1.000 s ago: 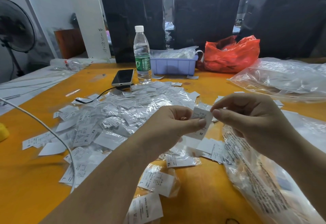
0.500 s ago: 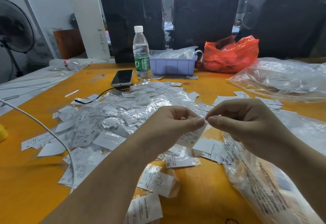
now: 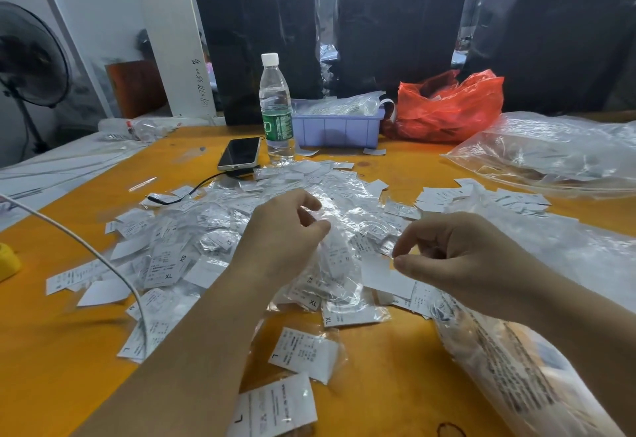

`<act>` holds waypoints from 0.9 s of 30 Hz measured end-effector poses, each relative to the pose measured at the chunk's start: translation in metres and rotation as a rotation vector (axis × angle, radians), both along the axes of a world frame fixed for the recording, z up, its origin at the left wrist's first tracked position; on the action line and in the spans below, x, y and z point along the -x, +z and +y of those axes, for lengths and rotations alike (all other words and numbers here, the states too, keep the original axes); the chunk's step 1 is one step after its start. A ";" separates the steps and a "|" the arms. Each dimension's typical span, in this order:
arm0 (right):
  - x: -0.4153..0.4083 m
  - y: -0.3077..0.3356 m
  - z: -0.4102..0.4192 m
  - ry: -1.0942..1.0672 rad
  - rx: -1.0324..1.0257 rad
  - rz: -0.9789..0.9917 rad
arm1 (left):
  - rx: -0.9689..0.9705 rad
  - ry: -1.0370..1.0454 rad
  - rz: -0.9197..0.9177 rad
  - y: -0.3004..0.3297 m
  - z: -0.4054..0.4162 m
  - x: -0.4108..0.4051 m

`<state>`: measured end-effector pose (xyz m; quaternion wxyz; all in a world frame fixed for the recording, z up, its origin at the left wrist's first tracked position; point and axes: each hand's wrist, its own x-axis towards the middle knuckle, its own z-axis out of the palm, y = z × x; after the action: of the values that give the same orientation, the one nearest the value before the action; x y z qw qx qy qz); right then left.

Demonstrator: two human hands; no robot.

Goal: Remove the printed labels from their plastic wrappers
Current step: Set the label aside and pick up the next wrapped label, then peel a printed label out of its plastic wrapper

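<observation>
Both hands hover apart over the heap of wrapped labels (image 3: 220, 230) on the orange table (image 3: 395, 361). The left hand (image 3: 285, 230) has curled fingers pinching a clear plastic wrapper (image 3: 335, 247) that hangs blurred below its thumb. The right hand (image 3: 457, 257) pinches a white label (image 3: 382, 271) between thumb and forefinger. At the back, a lilac tray (image 3: 339, 128) holds clear wrappers; just beside it, a red bag (image 3: 454, 109) gapes open, contents unclear. 1 water bottle (image 3: 276, 109) stands by a phone (image 3: 240, 154). A large clear bag (image 3: 550, 154) lies at the right.
</observation>
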<state>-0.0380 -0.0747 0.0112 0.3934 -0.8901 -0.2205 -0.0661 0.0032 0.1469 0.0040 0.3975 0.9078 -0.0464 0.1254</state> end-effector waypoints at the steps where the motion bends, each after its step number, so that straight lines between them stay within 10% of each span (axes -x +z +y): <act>1: 0.000 0.000 0.001 -0.005 0.024 0.000 | -0.023 0.017 -0.023 -0.001 0.001 0.000; 10: 0.000 -0.017 0.011 -0.104 0.521 0.075 | -0.090 0.019 -0.100 0.001 -0.003 0.003; 17: 0.001 -0.018 0.018 -0.132 0.509 0.031 | -0.038 -0.059 -0.071 0.003 -0.006 0.004; 27: -0.001 -0.002 0.013 -0.108 -0.344 0.047 | 0.148 -0.229 0.015 0.006 -0.010 0.009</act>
<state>-0.0365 -0.0621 0.0091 0.5407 -0.8216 -0.1486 -0.1032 -0.0058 0.1365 0.0099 0.4754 0.8657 -0.1373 0.0758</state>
